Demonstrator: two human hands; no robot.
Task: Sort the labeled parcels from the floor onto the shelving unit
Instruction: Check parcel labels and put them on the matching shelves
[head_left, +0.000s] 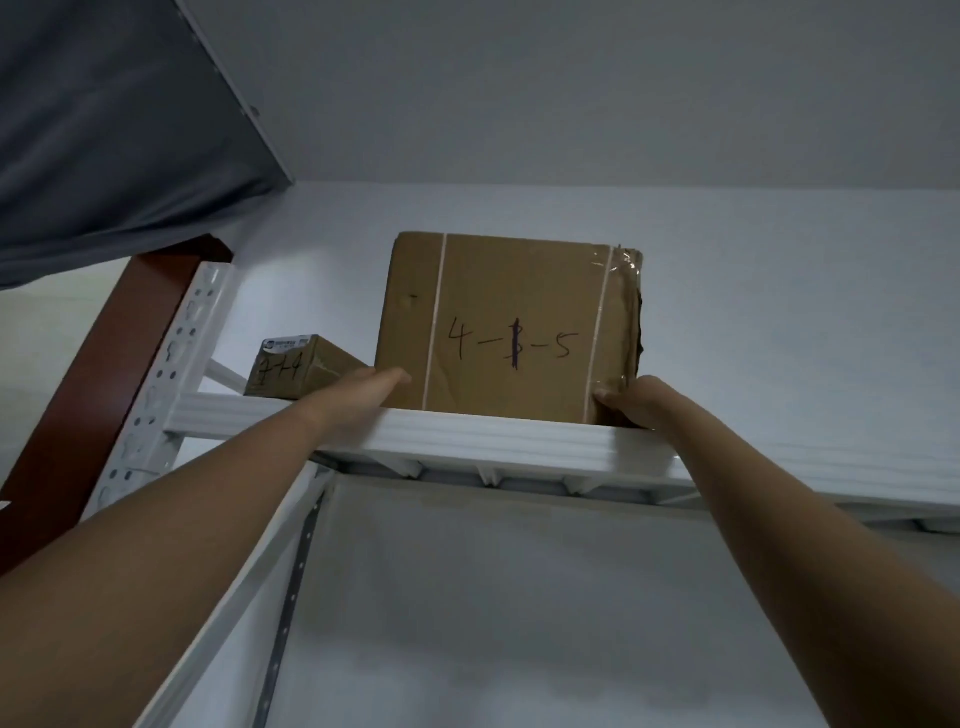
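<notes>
Both hands reach overhead. The left hand lies flat and open against the lower left corner of the large parcel; the right hand curls around its lower right corner. The parcel, marked "4-1-5", stands between them on the top shelf. A smaller parcel sits just left.

Two cardboard parcels, large and small, one shelving unit, two hands.
</notes>
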